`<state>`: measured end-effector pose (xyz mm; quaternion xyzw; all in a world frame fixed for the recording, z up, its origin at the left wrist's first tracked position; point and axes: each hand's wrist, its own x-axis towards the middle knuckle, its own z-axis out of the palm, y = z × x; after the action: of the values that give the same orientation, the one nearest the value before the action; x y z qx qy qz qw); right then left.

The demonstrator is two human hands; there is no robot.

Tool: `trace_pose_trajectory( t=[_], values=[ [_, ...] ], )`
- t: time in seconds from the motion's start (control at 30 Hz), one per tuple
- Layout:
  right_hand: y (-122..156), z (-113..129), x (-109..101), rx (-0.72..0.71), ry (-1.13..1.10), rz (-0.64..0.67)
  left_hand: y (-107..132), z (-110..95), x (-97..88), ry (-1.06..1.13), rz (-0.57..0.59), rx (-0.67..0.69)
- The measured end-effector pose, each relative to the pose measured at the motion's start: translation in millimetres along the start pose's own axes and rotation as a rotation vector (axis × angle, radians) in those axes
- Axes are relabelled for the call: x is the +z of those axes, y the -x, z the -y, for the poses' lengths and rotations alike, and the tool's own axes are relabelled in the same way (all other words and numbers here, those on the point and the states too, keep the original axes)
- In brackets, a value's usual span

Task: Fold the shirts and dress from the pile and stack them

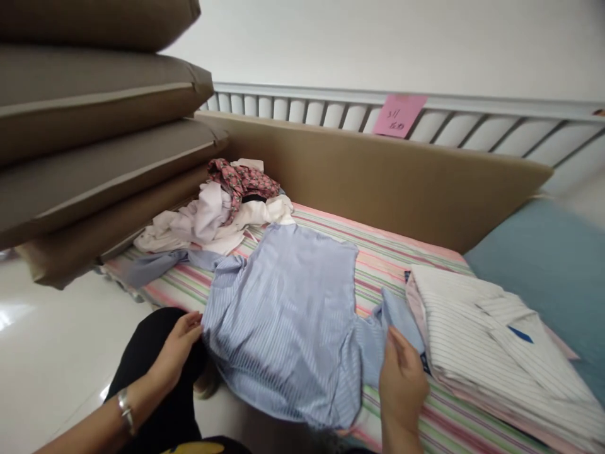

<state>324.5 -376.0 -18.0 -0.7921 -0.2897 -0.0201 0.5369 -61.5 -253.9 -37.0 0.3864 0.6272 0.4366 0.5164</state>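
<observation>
A blue-and-white striped shirt (288,315) lies spread on the bed, its lower edge hanging over the front. My left hand (182,347) is at the shirt's left edge, with curled fingers closed on the fabric there. On the other side, my right hand (401,381) is closed at the blue sleeve, thumb and fingers pinched together; the exact grip is partly hidden. One sleeve stretches out to the left, while the one by my right hand is bunched. Beside it is a stack of folded shirts (486,334), a white striped one on top.
Crumpled clothes (212,211) lie in a heap at the back left. Thick brown cushions (94,145) are piled high on the left. A brown panel (359,183) and a railing with a pink note (399,115) run along the back. Blue fabric (543,265) is at right.
</observation>
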Motion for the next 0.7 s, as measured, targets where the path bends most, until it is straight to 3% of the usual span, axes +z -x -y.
trace_pose_trajectory(
  t=[0.1, 0.2, 0.33, 0.4, 0.5, 0.6, 0.7],
  values=[
    [48.4, -3.3, -21.2, 0.242, -0.098, 0.002, 14.2, 18.1, -0.8, 0.029, -0.018, -0.067],
    [99.3, -13.3, -38.0, 0.490, -0.307, 0.046, 17.2, 39.2, -3.5, 0.020, 0.133, -0.192],
    [148.9, -18.2, -38.3, 0.637, -0.380, 0.349, 7.9, 65.2, 2.0, 0.116, 0.372, -0.185],
    [162.4, -16.1, -28.8, 0.713, -0.327, 0.461, 1.5, 75.4, 8.3, 0.178, 0.458, -0.201],
    [172.1, -11.3, -13.0, 0.811, -0.364, 0.436, -2.9, 81.4, 14.6, 0.277, 0.512, -0.263],
    [175.3, -3.7, -7.0, 0.810, -0.521, 0.410, 2.8, 71.1, 12.9, 0.361, 0.530, -0.353],
    [176.7, 7.3, -9.5, 0.862, -0.725, 0.469, 14.2, 50.8, 7.3, 0.358, 0.545, -0.394]
  ],
)
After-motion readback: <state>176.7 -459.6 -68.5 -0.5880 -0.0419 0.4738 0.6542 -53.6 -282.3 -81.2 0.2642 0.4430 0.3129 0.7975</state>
